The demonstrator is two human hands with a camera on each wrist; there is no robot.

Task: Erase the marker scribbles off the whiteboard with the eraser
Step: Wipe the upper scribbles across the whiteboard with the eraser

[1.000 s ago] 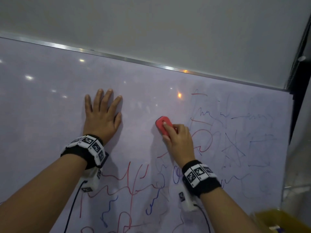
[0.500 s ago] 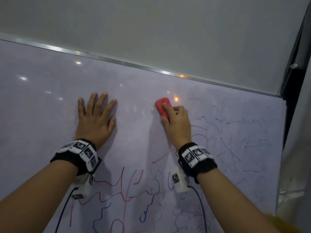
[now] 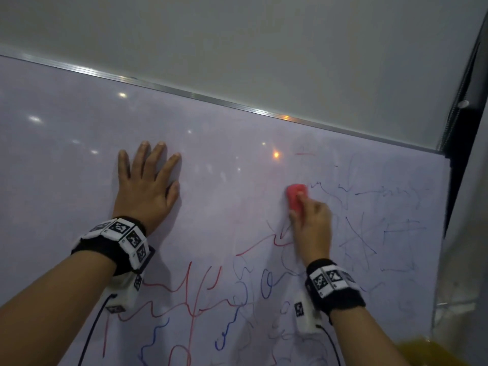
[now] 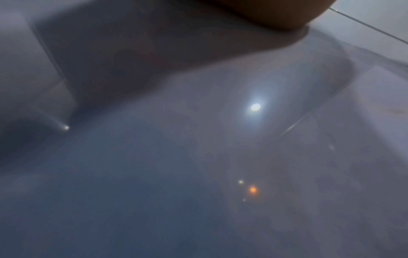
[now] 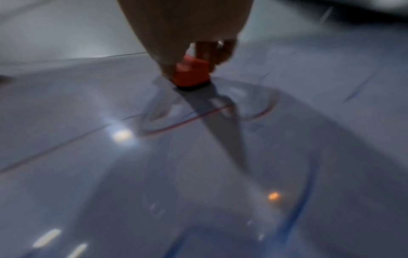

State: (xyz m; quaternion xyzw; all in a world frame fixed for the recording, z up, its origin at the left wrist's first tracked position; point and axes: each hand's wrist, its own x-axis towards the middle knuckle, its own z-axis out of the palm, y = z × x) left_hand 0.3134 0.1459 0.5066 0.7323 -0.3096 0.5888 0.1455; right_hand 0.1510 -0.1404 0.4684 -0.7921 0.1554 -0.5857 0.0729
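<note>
The whiteboard [image 3: 66, 154] fills the head view, with red and blue scribbles [image 3: 200, 291] across its lower and right parts. My right hand [image 3: 309, 220] grips a red eraser [image 3: 295, 196] and holds it against the board beside faint blue scribbles [image 3: 364, 233]. In the blurred right wrist view the eraser [image 5: 192, 75] with its dark pad sits on the board between my fingers [image 5: 223, 52]. Left of it, my left hand [image 3: 148, 186] lies flat on the board, fingers spread. The left wrist view shows only bare board [image 4: 198, 157] and the heel of the left hand [image 4: 276, 14].
The board's metal top edge [image 3: 184, 93] runs diagonally under a pale wall [image 3: 237, 35]. A dark vertical frame [image 3: 459, 128] bounds the board on the right. A yellow object [image 3: 433, 352] sits at the lower right corner.
My right hand has carried the eraser first up, then right and down into the scribbled area; red marks there have faded. The left hand stays flat in place.
</note>
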